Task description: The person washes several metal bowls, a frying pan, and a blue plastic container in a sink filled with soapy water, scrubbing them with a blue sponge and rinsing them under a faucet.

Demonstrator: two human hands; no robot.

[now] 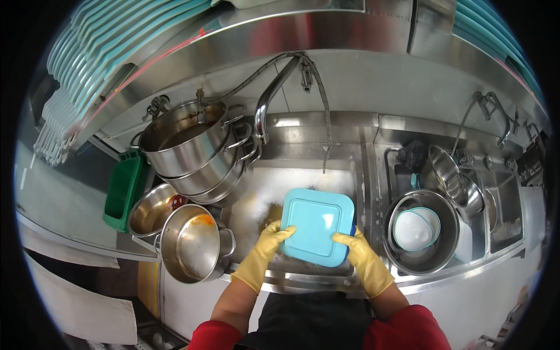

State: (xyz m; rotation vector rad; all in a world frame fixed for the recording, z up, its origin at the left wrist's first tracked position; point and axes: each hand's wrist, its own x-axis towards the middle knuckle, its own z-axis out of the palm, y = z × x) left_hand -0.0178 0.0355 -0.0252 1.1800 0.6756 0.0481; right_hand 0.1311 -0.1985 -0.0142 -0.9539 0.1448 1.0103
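Over the soapy sink (344, 165) I hold a light-blue square dish (318, 226) with rounded corners and a raised square ring on its face. My left hand (269, 242), in a yellow rubber glove, grips its left edge with the thumb on top. On the opposite edge my right hand (359, 251), gloved alike, has its thumb over the rim and its other fingers behind, out of sight. A bit of something dark blue (352, 231) shows between that hand and the dish; I cannot make out what it is. Foamy water lies beneath.
Stacked steel pots (185, 153) stand left of the sink, near a steel pot with orange residue (189, 245) and a green bin (125, 189). A faucet (274, 96) arches over the basin. At right, a steel bowl (396, 256) holds white-and-teal bowls (413, 229). Turquoise dishes (111, 49) crowd the shelf.
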